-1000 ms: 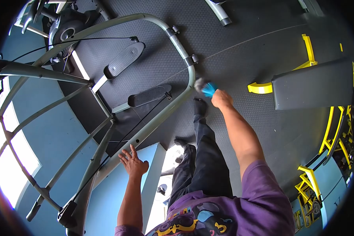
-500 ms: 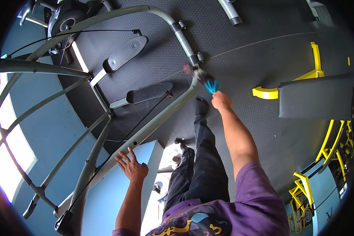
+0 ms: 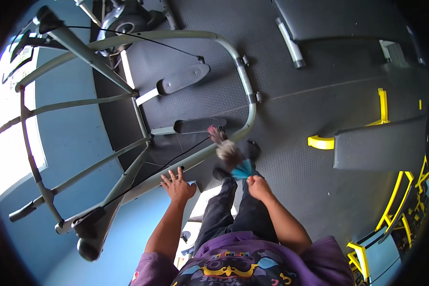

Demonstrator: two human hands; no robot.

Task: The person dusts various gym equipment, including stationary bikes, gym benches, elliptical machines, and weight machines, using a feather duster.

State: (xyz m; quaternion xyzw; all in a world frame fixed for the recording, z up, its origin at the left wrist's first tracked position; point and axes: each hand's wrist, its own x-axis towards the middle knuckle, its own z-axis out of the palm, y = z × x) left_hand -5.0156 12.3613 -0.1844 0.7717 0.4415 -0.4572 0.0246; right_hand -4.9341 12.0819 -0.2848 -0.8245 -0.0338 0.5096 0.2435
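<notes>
My right hand [image 3: 258, 186] grips a duster [image 3: 229, 153] with a blue collar and grey-pink feathers. The feathers lie against the lower grey tube of an exercise machine frame [image 3: 243, 78], close to its black foot pedal [image 3: 199, 125]. My left hand [image 3: 177, 187] rests open, fingers spread, on the same grey tube further down, beside a black cable. My dark trousers and feet show between the two hands.
A second pedal [image 3: 183, 79] and a flywheel [image 3: 128, 21] sit higher on the machine. A grey padded bench [image 3: 379, 145] with yellow frame parts [image 3: 320, 142] stands to the right. Black rubber flooring [image 3: 310, 71] spreads around; a blue wall [image 3: 76, 138] and bright window [image 3: 5, 119] are at left.
My right hand pulled back toward my body, bringing the duster from the frame's upper bend down to the lower tube by the pedal. My left hand stayed on the tube.
</notes>
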